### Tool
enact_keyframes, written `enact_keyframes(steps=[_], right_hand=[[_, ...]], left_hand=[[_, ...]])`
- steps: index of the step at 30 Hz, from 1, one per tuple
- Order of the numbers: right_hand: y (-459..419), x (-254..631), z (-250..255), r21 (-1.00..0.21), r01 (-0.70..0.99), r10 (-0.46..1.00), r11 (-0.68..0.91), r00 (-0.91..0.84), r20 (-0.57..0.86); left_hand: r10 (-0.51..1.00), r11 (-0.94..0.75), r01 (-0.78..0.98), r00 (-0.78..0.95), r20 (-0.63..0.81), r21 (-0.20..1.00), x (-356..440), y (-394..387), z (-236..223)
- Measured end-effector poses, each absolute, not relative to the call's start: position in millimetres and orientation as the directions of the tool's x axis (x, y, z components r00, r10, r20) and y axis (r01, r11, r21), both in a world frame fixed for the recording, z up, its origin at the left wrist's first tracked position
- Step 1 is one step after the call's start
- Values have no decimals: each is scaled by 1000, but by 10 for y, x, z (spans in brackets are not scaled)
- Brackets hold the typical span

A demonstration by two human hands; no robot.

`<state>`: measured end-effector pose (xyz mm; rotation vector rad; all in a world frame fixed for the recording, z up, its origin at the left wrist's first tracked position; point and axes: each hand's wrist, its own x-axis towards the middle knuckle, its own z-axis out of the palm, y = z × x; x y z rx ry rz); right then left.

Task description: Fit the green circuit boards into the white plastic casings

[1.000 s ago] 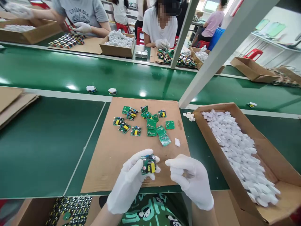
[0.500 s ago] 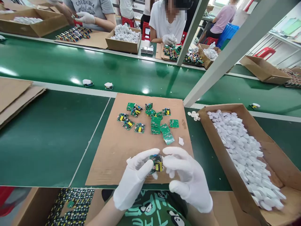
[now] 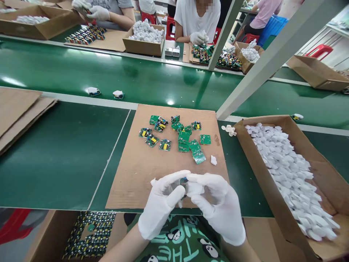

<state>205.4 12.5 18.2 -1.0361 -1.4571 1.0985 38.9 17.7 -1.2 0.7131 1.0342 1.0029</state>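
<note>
Between the fingers and thumb of my left hand (image 3: 165, 200) is a small circuit board (image 3: 183, 182), held over the front of a cardboard sheet (image 3: 131, 182). My right hand (image 3: 218, 202) closes on the board's right side, its index finger along the top edge. White material between the right fingers could be a pad or a curled finger; I cannot tell. Both hands wear white gloves, which hide most of the board. Beyond them lie several circuit boards (image 3: 165, 145), some green side up (image 3: 205, 139), and one loose white piece (image 3: 213, 160).
An open carton (image 3: 253, 174) of white pieces (image 3: 289, 174) stands at right, beside small white discs (image 3: 229, 130). Across the back runs a green belt (image 3: 152, 82) carrying white-topped boards (image 3: 118, 94). A slanted metal post (image 3: 261, 69) rises behind the carton. Co-workers sit opposite.
My right hand has closed in on the board, its fingers now covering the side that showed yellow and black parts. The belt's boards have shifted slightly left in view.
</note>
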Motion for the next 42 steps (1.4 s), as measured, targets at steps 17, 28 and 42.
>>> enact_keyframes(steps=[17, 28, 42], right_hand=[[288, 2124, 80, -612, 287, 675, 737, -359, 645], [242, 2109, 98, -553, 366, 662, 748, -357, 659], [222, 2132, 144, -539, 351, 643, 766, -390, 659]], left_hand=[[722, 633, -297, 560, -406, 715, 362, 210, 173], [785, 430, -218, 570, -243, 876, 371, 216, 220], [671, 582, -349, 716, -191, 734, 289, 184, 318]])
